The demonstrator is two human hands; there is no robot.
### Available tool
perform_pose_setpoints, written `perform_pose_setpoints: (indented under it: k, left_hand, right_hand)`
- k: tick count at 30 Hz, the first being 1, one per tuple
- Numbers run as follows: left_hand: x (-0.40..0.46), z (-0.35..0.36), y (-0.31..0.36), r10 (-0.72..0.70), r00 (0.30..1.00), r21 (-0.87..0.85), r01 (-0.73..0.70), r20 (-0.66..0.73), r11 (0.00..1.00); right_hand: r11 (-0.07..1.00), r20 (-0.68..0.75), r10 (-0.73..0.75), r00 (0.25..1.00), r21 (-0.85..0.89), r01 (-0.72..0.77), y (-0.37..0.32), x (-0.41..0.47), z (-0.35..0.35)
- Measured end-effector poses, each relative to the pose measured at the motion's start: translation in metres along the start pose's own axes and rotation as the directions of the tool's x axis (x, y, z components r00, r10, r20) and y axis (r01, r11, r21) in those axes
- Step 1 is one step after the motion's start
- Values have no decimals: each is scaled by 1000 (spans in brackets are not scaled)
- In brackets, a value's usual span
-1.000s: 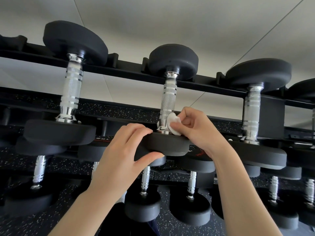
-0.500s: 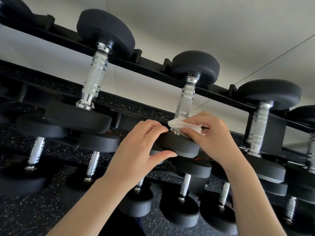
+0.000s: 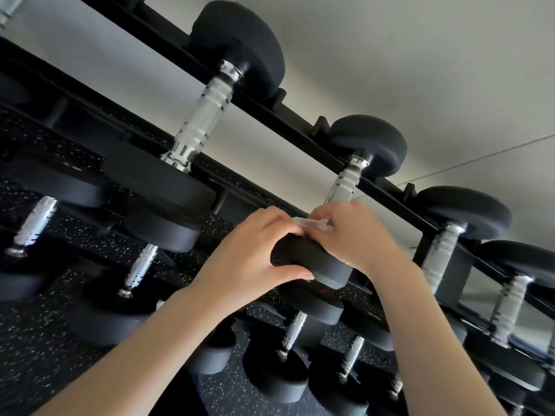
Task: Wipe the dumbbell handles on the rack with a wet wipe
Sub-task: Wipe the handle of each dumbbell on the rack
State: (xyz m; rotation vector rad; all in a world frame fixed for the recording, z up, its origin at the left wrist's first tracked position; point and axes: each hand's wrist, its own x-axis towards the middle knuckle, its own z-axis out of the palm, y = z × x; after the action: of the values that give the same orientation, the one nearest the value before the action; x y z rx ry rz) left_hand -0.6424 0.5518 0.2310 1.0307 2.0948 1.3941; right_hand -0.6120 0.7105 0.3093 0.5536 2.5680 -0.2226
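Dumbbell [image 3: 312, 261] on the rack's [image 3: 288, 121] top tier, both hands at its near end.

Left hand [image 3: 249, 259] gripped the dumbbell's near black head, fingers curled over the top edge, thumb pressed under the front face. Right hand [image 3: 353, 235] held a white wet wipe [image 3: 312, 224], fingers curled around it where the knurled chrome handle [image 3: 345, 184] met the head; the exact pinch was hidden behind the knuckles. Handle above the hands was bare. Neighbouring dumbbells sat either side on the same tier, well apart, with more on the lower tiers over a speckled floor [image 3: 231, 388]. View was tilted and slightly blurred.
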Motion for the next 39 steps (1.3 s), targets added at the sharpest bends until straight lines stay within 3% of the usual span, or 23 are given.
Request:
perform_pose_setpoints:
  k: [5,8,23,31,39]
  left_hand:
    - [0,-2,1,20,1000,12,-20,-19,1000]
    - [0,-2,2,20,999,26,-19,-27,999]
    - [1,0,-4,54,998,95,-50,-44,994]
    - [2,1,-5,68,996,97,-62,-57,993]
    - [2,0,-4,74,996,91,-69,-52,993]
  right_hand:
    - [999,151,31,988,12,-33,-5,10,-9]
    - [999,139,38,990,9,-40,-5,12,-7]
    - [994,-104,41,994,-93,-51,8,38,-19]
    - [982,-299,54,953,-158,-105,18,55,-31]
    - [991,-592,83,802,131,-6,36,54,-12]
